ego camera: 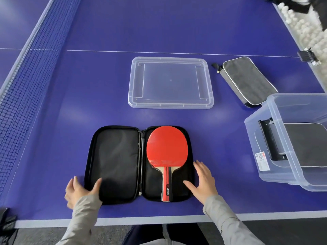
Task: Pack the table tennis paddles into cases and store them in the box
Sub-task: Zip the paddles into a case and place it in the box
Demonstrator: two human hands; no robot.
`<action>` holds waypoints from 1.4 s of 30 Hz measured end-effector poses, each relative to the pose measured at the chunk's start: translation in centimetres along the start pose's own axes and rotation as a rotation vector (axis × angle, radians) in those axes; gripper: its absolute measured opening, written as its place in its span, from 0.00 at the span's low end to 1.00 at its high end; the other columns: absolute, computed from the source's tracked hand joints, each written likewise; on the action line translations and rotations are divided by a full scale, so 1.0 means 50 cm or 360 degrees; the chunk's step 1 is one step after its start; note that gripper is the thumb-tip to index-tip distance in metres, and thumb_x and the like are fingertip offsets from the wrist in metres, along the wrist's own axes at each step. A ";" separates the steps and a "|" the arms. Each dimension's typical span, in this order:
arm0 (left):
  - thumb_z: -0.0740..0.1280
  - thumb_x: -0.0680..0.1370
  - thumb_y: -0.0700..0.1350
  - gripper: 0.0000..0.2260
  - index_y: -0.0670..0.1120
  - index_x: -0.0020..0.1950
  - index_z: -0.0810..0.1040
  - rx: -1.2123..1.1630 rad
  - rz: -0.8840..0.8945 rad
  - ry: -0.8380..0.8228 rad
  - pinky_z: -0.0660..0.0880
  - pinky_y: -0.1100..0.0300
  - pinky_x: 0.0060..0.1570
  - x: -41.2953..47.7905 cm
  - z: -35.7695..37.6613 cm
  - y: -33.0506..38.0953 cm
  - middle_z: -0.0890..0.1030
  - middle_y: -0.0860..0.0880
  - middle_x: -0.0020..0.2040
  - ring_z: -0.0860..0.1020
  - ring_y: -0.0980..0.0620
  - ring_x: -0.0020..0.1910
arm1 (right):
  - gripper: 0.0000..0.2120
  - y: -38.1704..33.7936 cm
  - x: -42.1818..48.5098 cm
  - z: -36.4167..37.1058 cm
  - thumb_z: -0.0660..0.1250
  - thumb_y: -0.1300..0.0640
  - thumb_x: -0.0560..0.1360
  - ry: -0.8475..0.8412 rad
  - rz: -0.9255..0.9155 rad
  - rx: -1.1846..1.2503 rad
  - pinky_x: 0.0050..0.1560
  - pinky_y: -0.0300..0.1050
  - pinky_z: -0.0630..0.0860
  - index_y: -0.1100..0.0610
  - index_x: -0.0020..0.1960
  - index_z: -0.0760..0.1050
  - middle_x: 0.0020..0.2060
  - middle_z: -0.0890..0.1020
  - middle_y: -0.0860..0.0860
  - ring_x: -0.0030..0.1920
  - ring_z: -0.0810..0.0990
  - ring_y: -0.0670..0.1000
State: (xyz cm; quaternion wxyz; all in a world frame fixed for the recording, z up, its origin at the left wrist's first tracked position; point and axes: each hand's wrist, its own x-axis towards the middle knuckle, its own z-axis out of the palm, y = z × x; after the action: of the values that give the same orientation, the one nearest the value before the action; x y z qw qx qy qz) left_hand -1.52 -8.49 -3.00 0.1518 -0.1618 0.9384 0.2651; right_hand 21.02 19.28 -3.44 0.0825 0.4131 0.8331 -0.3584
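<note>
A black zip case [115,163] lies unzipped and spread flat near the table's front edge. A red-faced paddle [167,152] rests in its right half, handle toward me. My left hand [79,191] holds the lower left corner of the case's empty left half, thumb on the lining. My right hand [203,179] lies on the case's lower right rim, fingers apart, beside the paddle handle. A clear plastic box [276,152] stands at the right with a closed dark case [304,145] inside. Another closed grey case [247,80] lies behind the box.
The box's clear lid [170,103] lies flat in the middle of the blue table [106,76]. The net [23,82] runs along the left. Several white balls [300,25] fill a tray beyond the far right edge, near a black net clamp [307,56].
</note>
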 end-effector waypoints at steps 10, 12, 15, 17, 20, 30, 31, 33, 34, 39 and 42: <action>0.60 0.75 0.26 0.20 0.45 0.61 0.72 -0.0857 0.0039 -0.0524 0.77 0.64 0.37 -0.040 -0.093 -0.011 0.78 0.39 0.58 0.76 0.43 0.49 | 0.37 0.006 -0.011 -0.001 0.65 0.44 0.75 -0.0103 -0.0082 -0.0204 0.72 0.49 0.56 0.52 0.77 0.51 0.77 0.51 0.46 0.77 0.46 0.46; 0.58 0.73 0.23 0.25 0.50 0.59 0.73 -0.1011 0.0140 -0.0594 0.75 0.70 0.32 -0.082 -0.123 0.018 0.80 0.42 0.54 0.79 0.50 0.41 | 0.33 -0.010 -0.018 -0.014 0.66 0.48 0.76 0.0000 -0.0065 -0.0021 0.73 0.50 0.56 0.52 0.76 0.55 0.76 0.55 0.48 0.77 0.50 0.47; 0.62 0.69 0.22 0.30 0.52 0.60 0.76 -0.0983 0.0540 -0.0660 0.76 0.71 0.40 -0.174 -0.142 0.074 0.84 0.53 0.50 0.81 0.61 0.44 | 0.26 -0.056 -0.028 -0.043 0.67 0.54 0.76 0.0263 -0.0092 0.0372 0.73 0.47 0.58 0.53 0.72 0.65 0.72 0.64 0.49 0.74 0.59 0.47; 0.66 0.65 0.28 0.29 0.52 0.61 0.75 -0.0875 0.0854 -0.0732 0.76 0.71 0.43 -0.243 -0.130 0.109 0.82 0.60 0.52 0.79 0.64 0.48 | 0.21 -0.102 -0.036 -0.066 0.67 0.55 0.76 0.0335 -0.0149 0.0651 0.70 0.41 0.60 0.51 0.68 0.69 0.69 0.69 0.46 0.71 0.63 0.43; 0.63 0.61 0.35 0.32 0.51 0.65 0.71 -0.0624 0.1185 -0.0791 0.77 0.65 0.49 -0.327 -0.082 0.145 0.79 0.61 0.57 0.77 0.61 0.54 | 0.15 -0.171 -0.048 -0.090 0.64 0.54 0.77 0.0229 -0.0189 0.1030 0.68 0.37 0.62 0.47 0.64 0.72 0.65 0.72 0.43 0.68 0.67 0.39; 0.76 0.68 0.49 0.31 0.51 0.68 0.69 -0.0239 0.1207 -0.1037 0.68 0.60 0.63 -0.307 0.053 0.157 0.73 0.55 0.63 0.72 0.55 0.61 | 0.17 -0.141 -0.017 -0.074 0.70 0.60 0.73 0.0219 0.0216 0.0803 0.50 0.35 0.65 0.60 0.60 0.72 0.55 0.76 0.55 0.52 0.73 0.49; 0.76 0.68 0.48 0.30 0.48 0.68 0.71 -0.0259 0.1050 -0.0903 0.68 0.56 0.64 -0.279 0.062 0.160 0.74 0.51 0.63 0.72 0.51 0.62 | 0.17 -0.126 -0.008 -0.071 0.70 0.60 0.73 0.0198 0.0285 0.0785 0.51 0.36 0.65 0.60 0.60 0.72 0.57 0.75 0.56 0.52 0.72 0.49; 0.75 0.70 0.47 0.31 0.45 0.70 0.68 -0.0265 0.0694 -0.0787 0.66 0.49 0.66 -0.220 0.077 0.169 0.71 0.45 0.66 0.69 0.46 0.66 | 0.18 -0.101 0.008 -0.064 0.70 0.58 0.73 0.0120 0.0422 0.0771 0.52 0.37 0.66 0.61 0.61 0.72 0.59 0.74 0.57 0.52 0.72 0.51; 0.74 0.71 0.48 0.33 0.45 0.72 0.65 -0.0245 0.0558 -0.0792 0.65 0.48 0.67 -0.197 0.084 0.176 0.69 0.45 0.68 0.67 0.46 0.68 | 0.19 -0.092 0.014 -0.059 0.70 0.57 0.73 0.0085 0.0474 0.0774 0.52 0.38 0.66 0.61 0.62 0.71 0.60 0.74 0.57 0.53 0.73 0.52; 0.73 0.71 0.50 0.35 0.48 0.74 0.59 -0.0477 0.0143 -0.1067 0.73 0.56 0.50 -0.145 0.119 0.216 0.71 0.49 0.66 0.74 0.49 0.56 | 0.26 -0.079 0.022 -0.041 0.68 0.62 0.74 0.0146 0.0464 0.0933 0.58 0.40 0.67 0.56 0.70 0.64 0.63 0.74 0.55 0.62 0.73 0.54; 0.74 0.71 0.50 0.34 0.47 0.72 0.63 -0.0458 0.0047 -0.1078 0.74 0.53 0.52 -0.133 0.132 0.233 0.72 0.49 0.63 0.75 0.47 0.53 | 0.26 -0.078 0.020 -0.032 0.65 0.61 0.76 0.0140 0.0427 0.0890 0.66 0.48 0.68 0.51 0.72 0.62 0.65 0.72 0.53 0.65 0.72 0.53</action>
State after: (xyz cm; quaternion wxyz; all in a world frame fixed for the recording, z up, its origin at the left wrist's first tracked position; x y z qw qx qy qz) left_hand 1.35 6.01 -0.70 0.4257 -0.0711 0.7902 0.4351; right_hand 17.71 19.42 -0.63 -0.0239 0.5412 0.6431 -0.5413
